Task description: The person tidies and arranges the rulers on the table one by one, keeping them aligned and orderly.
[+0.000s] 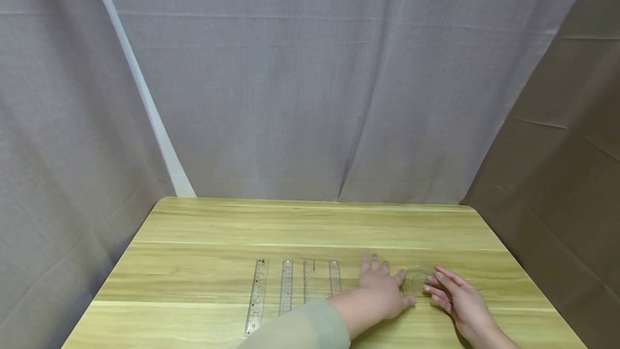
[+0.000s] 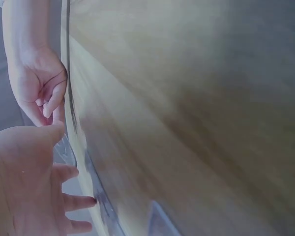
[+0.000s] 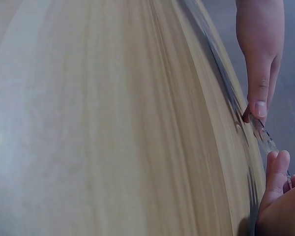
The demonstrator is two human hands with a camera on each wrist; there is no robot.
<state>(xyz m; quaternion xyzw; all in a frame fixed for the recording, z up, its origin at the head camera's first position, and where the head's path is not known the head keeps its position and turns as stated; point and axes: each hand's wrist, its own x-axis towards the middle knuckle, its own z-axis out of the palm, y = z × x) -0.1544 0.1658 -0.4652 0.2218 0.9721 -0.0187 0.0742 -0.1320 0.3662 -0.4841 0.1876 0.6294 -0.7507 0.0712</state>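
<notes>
A clear, round, flat plastic piece like a protractor (image 1: 414,283) lies between my two hands. My right hand (image 1: 462,303) pinches its right side with curved fingers, and in the right wrist view its clear edge (image 3: 268,140) spans from one hand to the other. My left hand (image 1: 380,288) is spread palm down, its straight index finger and thumb at the piece's left rim. In the left wrist view the other left fingers (image 2: 78,201) fan out straight. Left of that hand lies a clear ruler (image 1: 335,276).
More clear rulers lie roughly parallel: a stencil ruler (image 1: 256,298) with cut-out shapes, a second ruler (image 1: 286,287) and a third ruler (image 1: 310,279). The left sleeve (image 1: 305,330) hides some lower ends. Grey curtains (image 1: 290,96) surround the wooden table (image 1: 194,279).
</notes>
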